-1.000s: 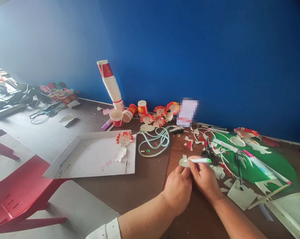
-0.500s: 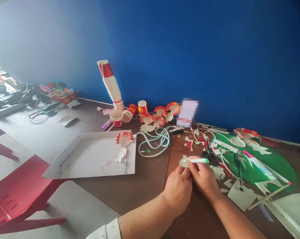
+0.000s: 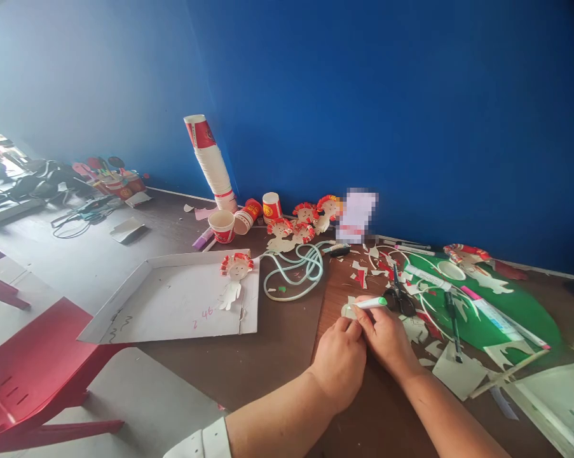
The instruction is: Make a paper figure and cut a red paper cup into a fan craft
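Observation:
My right hand (image 3: 389, 340) grips a white marker with a green end (image 3: 370, 303), its tip resting on a small pale paper cutout (image 3: 349, 310) on the brown table. Beside it, my left hand (image 3: 339, 364) is curled, its fingertips pressing down on that cutout. Black scissors (image 3: 400, 294) lie just beyond the marker. A finished paper doll with red frilly hair (image 3: 236, 270) lies on the white cardboard tray (image 3: 172, 302) to the left.
Paper scraps and pens cover a green sheet (image 3: 515, 312) at right. A pale green cable (image 3: 296, 273) coils mid-table. A leaning stack of paper cups (image 3: 210, 162), loose cups and more dolls (image 3: 299, 224) stand by the blue wall. A red chair (image 3: 34, 375) is at left.
The marker's green end has swung slightly left and up as my right hand shifted. The view has drifted a little; my left hand stays on the cutout.

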Tool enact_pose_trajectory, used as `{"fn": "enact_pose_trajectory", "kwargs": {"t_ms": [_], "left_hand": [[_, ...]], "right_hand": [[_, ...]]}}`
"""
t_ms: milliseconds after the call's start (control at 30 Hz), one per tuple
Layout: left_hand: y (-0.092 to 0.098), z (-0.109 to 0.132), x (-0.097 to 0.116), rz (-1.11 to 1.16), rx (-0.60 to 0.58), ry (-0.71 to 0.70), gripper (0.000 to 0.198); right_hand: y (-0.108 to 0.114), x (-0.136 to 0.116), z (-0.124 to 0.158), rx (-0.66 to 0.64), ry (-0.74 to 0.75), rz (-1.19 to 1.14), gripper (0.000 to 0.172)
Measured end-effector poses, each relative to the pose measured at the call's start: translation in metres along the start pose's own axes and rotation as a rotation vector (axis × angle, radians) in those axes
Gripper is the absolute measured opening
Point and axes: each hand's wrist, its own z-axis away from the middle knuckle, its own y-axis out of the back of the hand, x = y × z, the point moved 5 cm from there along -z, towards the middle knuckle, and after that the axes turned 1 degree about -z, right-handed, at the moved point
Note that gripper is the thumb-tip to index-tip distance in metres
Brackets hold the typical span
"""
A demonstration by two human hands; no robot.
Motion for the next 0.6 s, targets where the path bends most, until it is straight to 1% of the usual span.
{"fn": "enact_pose_trajectory", "kwargs": {"t_ms": [100, 267, 400, 433, 500, 600], "left_hand": [[0.0, 0.001, 0.0, -0.007, 0.007, 0.0, 0.031], [-0.001, 0.001, -0.001, -0.016, 0.02, -0.013, 0.03], [0.0, 0.0, 0.0, -0.011, 0.004, -0.004, 0.029], [0.001, 0.0, 0.0, -0.006, 0.001, 0.0, 0.03], [0.003, 0.0, 0.0, 0.01, -0.009, 0.012, 0.031], [0.004, 0.001, -0.001, 0.019, -0.029, 0.028, 0.03]], "right_hand": [[-0.001, 0.0, -0.001, -0.023, 0.028, -0.008, 0.031], [-0.002, 0.002, -0.003, -0.018, 0.009, -0.01, 0.03], [0.0, 0.001, 0.0, -0.024, 0.016, -0.047, 0.029], [0.002, 0.0, 0.001, -0.013, 0.019, -0.058, 0.028], [0.01, 0.0, 0.002, 0.052, 0.002, -0.09, 0.026], [0.023, 0.005, 0.004, 0.197, -0.125, -0.154, 0.027]]}}
